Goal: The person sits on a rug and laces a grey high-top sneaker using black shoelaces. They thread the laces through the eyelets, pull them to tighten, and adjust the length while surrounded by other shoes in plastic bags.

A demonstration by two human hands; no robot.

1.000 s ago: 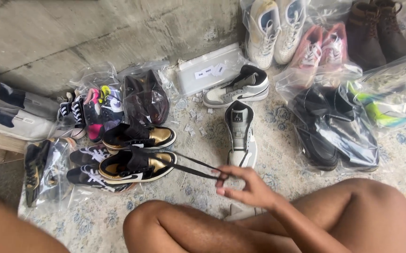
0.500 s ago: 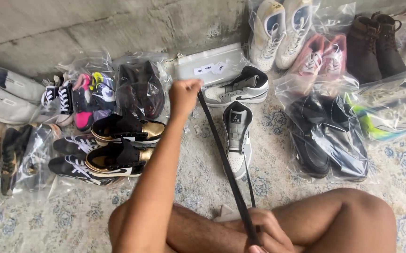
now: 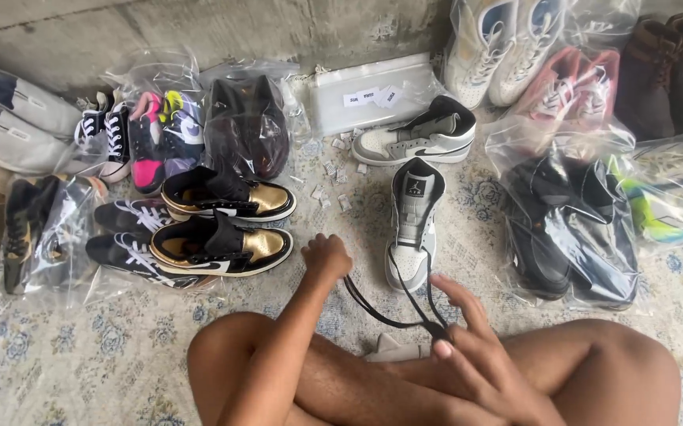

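Observation:
My left hand (image 3: pixel 327 256) is closed on one end of a black shoelace (image 3: pixel 393 308) just above my knee. My right hand (image 3: pixel 468 335) pinches the other end of the lace low in the middle, so the lace hangs in a loop between them. Right behind the lace stands a grey, white and black high-top sneaker (image 3: pixel 412 221), toe towards me, with no lace in it. Its partner (image 3: pixel 416 136) lies on its side further back. To the left sit two black and gold high-top sneakers (image 3: pixel 219 225).
I sit cross-legged on a pale floral rug (image 3: pixel 65 363) against a concrete wall. Bagged shoes ring the space: black pairs (image 3: pixel 570 229) at right, white (image 3: pixel 499 43), pink (image 3: pixel 570 91) and brown (image 3: pixel 669 71) pairs behind, colourful sneakers (image 3: pixel 156 134) at left. A clear flat pouch (image 3: pixel 373 95) lies at the back.
My left arm was raised high with the lace stretched taut; it has come down near my knee. The lace now hangs slack in a loop between both hands.

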